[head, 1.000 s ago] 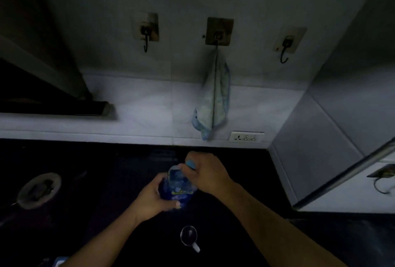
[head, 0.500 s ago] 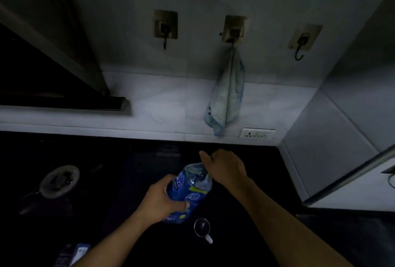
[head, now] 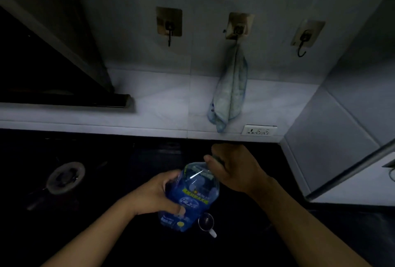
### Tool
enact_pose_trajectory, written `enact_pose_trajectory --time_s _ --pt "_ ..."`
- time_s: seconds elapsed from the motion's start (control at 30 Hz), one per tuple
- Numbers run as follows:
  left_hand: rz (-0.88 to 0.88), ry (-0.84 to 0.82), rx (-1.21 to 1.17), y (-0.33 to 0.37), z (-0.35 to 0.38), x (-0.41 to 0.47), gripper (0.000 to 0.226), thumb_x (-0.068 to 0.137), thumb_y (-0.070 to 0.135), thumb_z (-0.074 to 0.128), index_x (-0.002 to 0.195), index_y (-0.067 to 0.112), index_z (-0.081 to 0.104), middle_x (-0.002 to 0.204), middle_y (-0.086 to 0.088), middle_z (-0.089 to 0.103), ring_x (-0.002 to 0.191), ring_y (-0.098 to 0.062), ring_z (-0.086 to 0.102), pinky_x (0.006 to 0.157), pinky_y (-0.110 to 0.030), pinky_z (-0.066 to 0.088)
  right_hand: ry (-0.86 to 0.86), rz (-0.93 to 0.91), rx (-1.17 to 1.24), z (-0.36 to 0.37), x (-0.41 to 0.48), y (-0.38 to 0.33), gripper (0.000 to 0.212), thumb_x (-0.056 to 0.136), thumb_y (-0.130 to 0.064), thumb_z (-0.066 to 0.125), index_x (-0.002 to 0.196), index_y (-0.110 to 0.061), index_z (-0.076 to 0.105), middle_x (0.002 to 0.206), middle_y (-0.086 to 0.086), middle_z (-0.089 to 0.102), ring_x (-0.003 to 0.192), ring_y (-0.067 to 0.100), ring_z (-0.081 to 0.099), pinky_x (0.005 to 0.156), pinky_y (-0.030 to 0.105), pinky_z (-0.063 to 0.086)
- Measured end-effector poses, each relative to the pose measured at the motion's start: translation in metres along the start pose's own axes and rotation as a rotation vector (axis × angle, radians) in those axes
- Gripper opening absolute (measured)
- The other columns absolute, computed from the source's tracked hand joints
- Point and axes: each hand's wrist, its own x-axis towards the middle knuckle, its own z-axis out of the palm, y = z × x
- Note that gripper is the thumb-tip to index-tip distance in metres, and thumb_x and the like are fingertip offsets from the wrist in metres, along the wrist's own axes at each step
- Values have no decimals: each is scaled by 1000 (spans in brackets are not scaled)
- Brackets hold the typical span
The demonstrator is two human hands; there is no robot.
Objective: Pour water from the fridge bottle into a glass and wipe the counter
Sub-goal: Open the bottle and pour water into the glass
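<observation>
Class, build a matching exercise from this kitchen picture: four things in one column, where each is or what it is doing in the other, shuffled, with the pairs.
1. cloth
2. bottle
3. cup
4. right hand

A. on the dark counter, beside the bottle's base
B. hanging from the middle hook
C. closed over the bottle's top
D. gripped by the left hand

Pairs: 1-B, 2-D, 3-A, 4-C

Two bare forearms are seen, with no sleeves reaching the wrists. The left hand [head: 159, 194] and right hand [head: 237, 170] are uncovered; short, unpainted nails are shown on the visible fingertips.
</observation>
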Motion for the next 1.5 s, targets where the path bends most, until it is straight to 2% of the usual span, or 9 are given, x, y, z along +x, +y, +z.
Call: enact_pose_trajectory --time_s 0.1,0.27,0.33,0.43,0.6,0.7,0.83,1.17,1.5 --pt "3 24 7 -1 10 2 65 64 1 89 121 18 63 116 -6 73 107 -20 70 92 -34 56 76 -28 -27 3 -8 11 41 96 -42 44 62 -19 40 57 0 48 53 21 50 51 28 30" --pt "106 441 560 -6 37 9 51 51 38 82 96 29 60 95 12 62 88 -8 59 79 -21 48 -212 706 -139 18 -9 25 62 91 -68 26 64 -21 56 73 6 64 75 29 63 68 32 46" --pt "108 477 684 -10 37 13 54 49 44 77 97 28 58 94 11 58 87 -11 55 80 -26 46 -250 764 -105 21 -8 26 71 87 -73 23 75 -18 66 76 3 65 80 27 64 69 30 43" --pt "62 357 404 -9 26 11 54 51 28 89 98 30 64 95 8 68 88 -9 66 81 -29 56 -129 719 -32 16 -8 15 65 92 -65 39 55 -13 51 58 -2 56 71 25 63 65 29 39" --pt "-3 62 30 -6 14 2 63 64 -3 88 119 18 65 112 -3 75 102 -15 71 89 -26 55 -147 304 59 0 -9 -5 44 92 -57 51 71 -21 37 61 -3 50 62 20 55 59 35 41" --pt "20 192 120 -9 21 3 64 59 9 92 115 24 66 109 0 75 101 -15 72 93 -33 57 -156 390 26 3 -9 1 37 96 -53 48 81 -19 40 73 5 62 74 28 62 65 36 44" --pt "118 427 506 -6 38 8 54 50 19 89 100 22 66 96 7 66 87 -8 65 77 -18 52 -249 715 -40 12 -9 9 41 99 -51 38 74 -19 44 83 8 61 90 33 64 70 32 40" --pt "21 209 121 -6 25 -2 66 59 3 91 117 22 65 108 -3 76 102 -20 73 92 -36 58 -136 289 173 -7 -21 -9 15 98 -37 48 90 -26 43 74 -4 57 68 10 57 61 30 45" --pt "49 429 376 -12 51 0 56 49 19 89 97 33 64 94 8 68 82 -3 67 74 -19 54 -170 638 -87 14 -25 -2 40 101 -47 37 74 -19 46 91 13 69 91 35 65 73 35 45"
